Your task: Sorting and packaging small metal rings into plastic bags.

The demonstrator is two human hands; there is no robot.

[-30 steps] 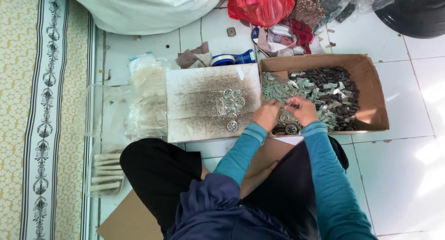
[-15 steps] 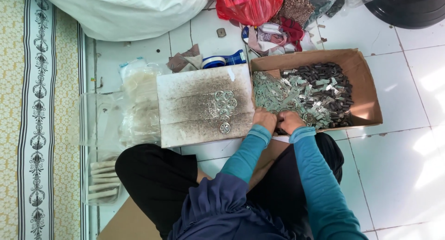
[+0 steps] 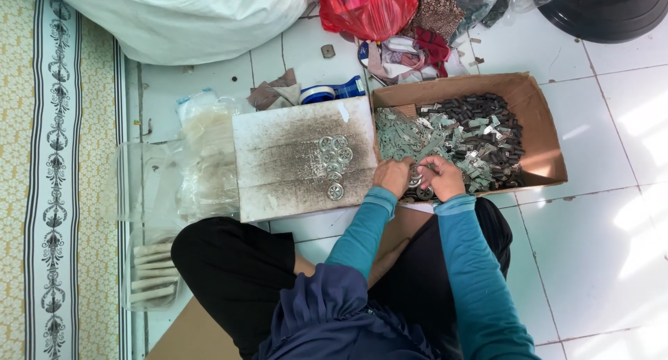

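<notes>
We have both hands at the near edge of the cardboard box, left hand and right hand closed together around a small round metal piece. It looks like we are fitting parts together. Finished discs lie near the right edge of the stained board, so the next move likely calls for a steady carry across.

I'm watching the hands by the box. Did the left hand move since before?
No. The left hand sits at the near edge of the cardboard box, beside the stained board, as before; only the camera shifted.
</notes>
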